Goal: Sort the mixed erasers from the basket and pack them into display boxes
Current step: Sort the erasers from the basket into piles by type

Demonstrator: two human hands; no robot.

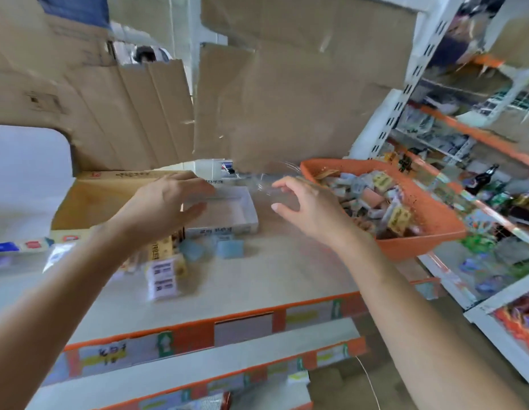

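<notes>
Judging by their look, the erasers [375, 199] are small wrapped blocks, light and a little rubbery, with slick sleeves that could slide between fingertips; I would pinch each across its short sides rather than scoop. They lie heaped in the orange basket [405, 247] at the right end of the shelf [286, 276], just beyond my right hand [310, 208], whose wrist sits close to the basket's near wall. That hand has its fingers curved and spread; a glassy glint by its fingertips may be clear plastic, so I cannot tell whether it holds anything. My left hand [168, 205] hangs over the left end of the white display box [227, 229] with its fingers loose and nothing in them. The box stands between the two hands and looks bare inside. A few blue erasers [229, 248] lie just in front of it, and purple-labelled packs [164, 279] sit under my left forearm, beside a large cardboard box [103, 199]
</notes>
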